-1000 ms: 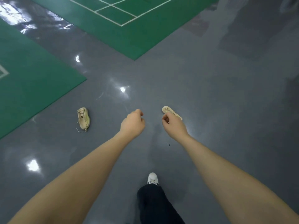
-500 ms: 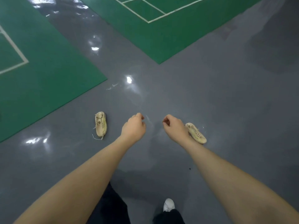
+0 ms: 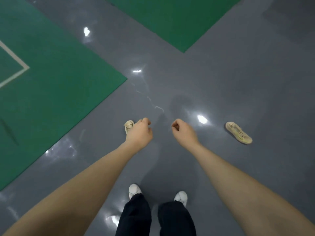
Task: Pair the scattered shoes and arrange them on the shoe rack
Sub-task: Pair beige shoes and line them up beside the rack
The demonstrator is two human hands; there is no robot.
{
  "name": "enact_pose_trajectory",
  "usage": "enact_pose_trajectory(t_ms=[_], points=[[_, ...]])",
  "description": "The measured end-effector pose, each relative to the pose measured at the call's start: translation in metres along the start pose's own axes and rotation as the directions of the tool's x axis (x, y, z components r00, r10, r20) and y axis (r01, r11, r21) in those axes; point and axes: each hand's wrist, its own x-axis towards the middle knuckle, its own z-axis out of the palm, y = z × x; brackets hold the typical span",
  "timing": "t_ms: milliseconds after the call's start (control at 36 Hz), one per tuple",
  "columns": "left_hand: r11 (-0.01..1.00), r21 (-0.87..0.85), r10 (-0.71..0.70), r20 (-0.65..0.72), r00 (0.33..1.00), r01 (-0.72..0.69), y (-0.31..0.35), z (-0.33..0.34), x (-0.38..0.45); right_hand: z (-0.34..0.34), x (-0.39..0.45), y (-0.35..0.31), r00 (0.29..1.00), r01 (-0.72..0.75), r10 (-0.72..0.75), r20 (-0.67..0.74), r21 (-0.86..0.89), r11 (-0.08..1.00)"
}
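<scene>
Hands: left hand (image 3: 139, 133) and right hand (image 3: 185, 132) loosely curled, grasping nothing, extended for pickup.
Shoes: beige shoe (image 3: 238, 134) at 3 o'clock; second shoe (image 3: 128, 126) partly hidden at 9 o'clock.

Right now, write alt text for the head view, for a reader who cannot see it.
Two bare forearms reach forward over a glossy grey floor, the left hand and right hand loosely curled and holding nothing. One beige shoe lies partly hidden behind the left hand, another beige shoe lies to the right. Green court mats border the floor.
</scene>
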Motion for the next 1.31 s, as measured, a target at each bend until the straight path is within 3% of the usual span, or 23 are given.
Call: enact_pose_trajectory(t_ms=[250, 472, 639, 806, 1056, 1306], points=[[0.94, -0.26, -0.226, 0.013, 0.974, 0.222, -0.119, 0.064, 0.113, 0.152, 0.106, 0.018, 0.992, -0.044, 0.032, 0.123, 0.097, 0.994], [0.889, -0.313, -0.336, 0.054, 0.94, 0.335, -0.241, 0.196, 0.206, 0.31, 0.202, 0.098, 0.977, -0.069, 0.056, 0.206, 0.058, 0.996], [0.847, -0.352, -0.404, 0.06, 0.913, 0.398, -0.318, 0.289, 0.262, 0.417, 0.261, 0.151, 0.953, -0.062, 0.082, 0.292, -0.078, 0.995], [0.862, -0.305, -0.431, -0.022, 0.902, 0.404, -0.36, 0.352, 0.315, 0.487, 0.321, 0.165, 0.971, -0.012, 0.048, 0.235, -0.155, 0.988], [0.871, -0.171, -0.471, -0.02, 0.882, 0.461, -0.387, 0.387, 0.36, 0.539, 0.367, 0.161, 0.986, 0.099, -0.052, 0.155, -0.311, 0.945], [0.952, 0.07, -0.294, -0.071, 0.953, 0.299, -0.317, 0.334, 0.319, 0.453, 0.329, 0.154, 0.995, 0.065, -0.041, 0.09, -0.284, 0.957]])
